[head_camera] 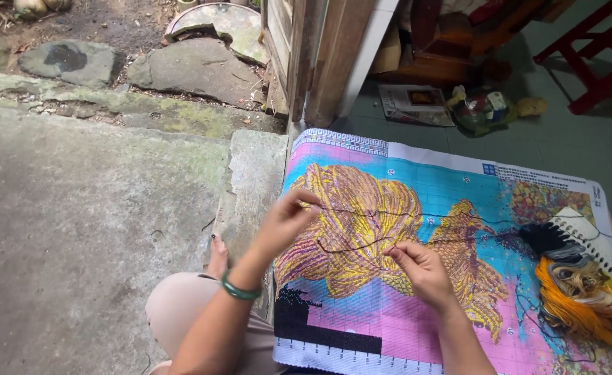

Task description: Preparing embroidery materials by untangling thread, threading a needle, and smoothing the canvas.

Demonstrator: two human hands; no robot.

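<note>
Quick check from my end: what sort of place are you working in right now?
Likely a home doorway, half indoors: a wooden door frame divides mossy stone paving from a green floor with a red chair.

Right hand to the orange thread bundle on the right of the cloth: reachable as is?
Probably yes. The right hand pinches a dark thread over the embroidery cloth, and the orange thread bundle lies uncovered further right, nothing between, though the hand is occupied.

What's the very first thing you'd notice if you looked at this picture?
The big cross-stitch cloth fills the lower right, bright blue and pink with yellow-gold stitched shapes. Over it, the left hand and right hand pinch a thin dark thread stretched between them. At the cloth's right edge lies a bundle of orange and grey threads.
</note>
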